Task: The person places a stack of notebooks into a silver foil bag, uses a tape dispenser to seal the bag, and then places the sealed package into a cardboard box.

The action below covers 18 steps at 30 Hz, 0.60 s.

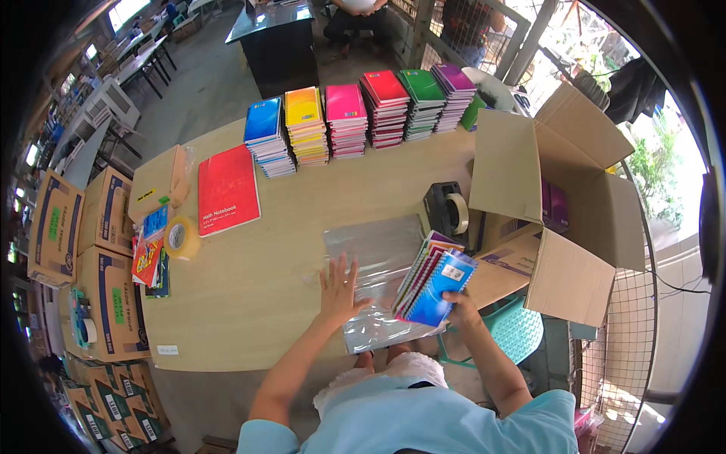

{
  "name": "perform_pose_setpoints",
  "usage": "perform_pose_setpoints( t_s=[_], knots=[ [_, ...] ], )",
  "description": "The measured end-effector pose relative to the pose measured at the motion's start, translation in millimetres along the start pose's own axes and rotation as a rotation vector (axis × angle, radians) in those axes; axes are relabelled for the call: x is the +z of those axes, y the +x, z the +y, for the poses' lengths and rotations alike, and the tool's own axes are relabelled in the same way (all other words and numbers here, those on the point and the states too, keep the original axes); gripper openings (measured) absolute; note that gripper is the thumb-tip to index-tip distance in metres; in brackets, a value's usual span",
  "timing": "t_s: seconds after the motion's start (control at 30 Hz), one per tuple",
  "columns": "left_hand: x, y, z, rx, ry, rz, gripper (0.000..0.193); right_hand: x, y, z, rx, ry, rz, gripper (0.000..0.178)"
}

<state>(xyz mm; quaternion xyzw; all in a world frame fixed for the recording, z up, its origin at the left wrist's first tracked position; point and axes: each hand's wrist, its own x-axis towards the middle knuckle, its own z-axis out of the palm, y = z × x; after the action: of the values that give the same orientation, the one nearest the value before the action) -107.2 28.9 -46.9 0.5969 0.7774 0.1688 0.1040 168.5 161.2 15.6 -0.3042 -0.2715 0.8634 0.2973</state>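
My right hand (461,309) grips a small stack of spiral notebooks (436,280) by its right edge, with a blue cover on top and red and purple ones fanned out beneath. The stack is over the right side of a clear plastic bag (370,261) that lies flat on the table. My left hand (340,291) rests with fingers spread at the left edge of that bag, holding nothing. Just beyond the notebooks stands a black tape dispenser (446,208).
Notebook piles in several colours, such as the pink pile (346,121), line the far table edge (302,170). An open carton (571,280) stands at right. Leftward lie a large red notebook (228,189), a tape roll (181,237) and stacked boxes (113,303). A person (359,19) sits beyond.
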Motion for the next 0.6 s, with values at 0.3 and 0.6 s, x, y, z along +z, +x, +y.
perform_pose_setpoints(
  t_s=[0.3,0.6],
  knots=[
    [-57.3,19.7,-31.5,0.051,-0.319,0.158,0.150,73.1,76.5,33.1,-0.348,-0.679,-0.199,0.088],
    [-2.3,41.7,-17.0,-0.050,-1.406,0.333,0.130,81.8,126.3,109.5,-0.631,-0.639,-0.223,0.136]
  ],
)
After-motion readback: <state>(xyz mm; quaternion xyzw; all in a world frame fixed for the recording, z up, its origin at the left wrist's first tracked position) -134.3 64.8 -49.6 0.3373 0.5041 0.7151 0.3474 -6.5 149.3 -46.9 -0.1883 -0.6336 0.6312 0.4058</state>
